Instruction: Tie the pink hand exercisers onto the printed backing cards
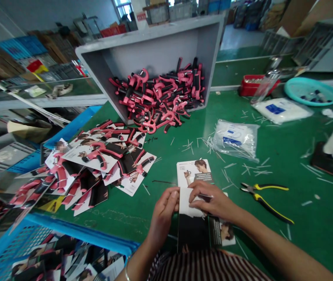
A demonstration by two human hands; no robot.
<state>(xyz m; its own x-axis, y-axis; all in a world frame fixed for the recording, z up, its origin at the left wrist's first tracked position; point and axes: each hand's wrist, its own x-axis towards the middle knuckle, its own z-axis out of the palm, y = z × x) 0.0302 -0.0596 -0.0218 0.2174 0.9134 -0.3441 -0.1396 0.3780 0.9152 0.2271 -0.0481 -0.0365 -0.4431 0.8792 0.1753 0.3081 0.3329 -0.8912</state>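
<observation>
My left hand (pixel 166 207) pinches the left edge of a printed backing card (pixel 194 230), which lies in front of my body with white and black areas facing up. My right hand (pixel 209 199) has its curled fingers pressed on the white part of this card. A thin dark line shows by its fingers; I cannot make out what it is. Beyond my hands is another printed card (pixel 184 173) with a picture of a person on it. A further card (pixel 227 234) sticks out under my right wrist.
A tilted grey bin (pixel 210 58) holds many pink-and-black hand grips (pixel 154 93). Carded hand grips (pixel 102 152) are piled at left, above a blue crate (pixel 81 232). Yellow-black cutting pliers (pixel 257 191), loose white ties (pixel 188 146) and a bag of ties (pixel 236 138) lie at right.
</observation>
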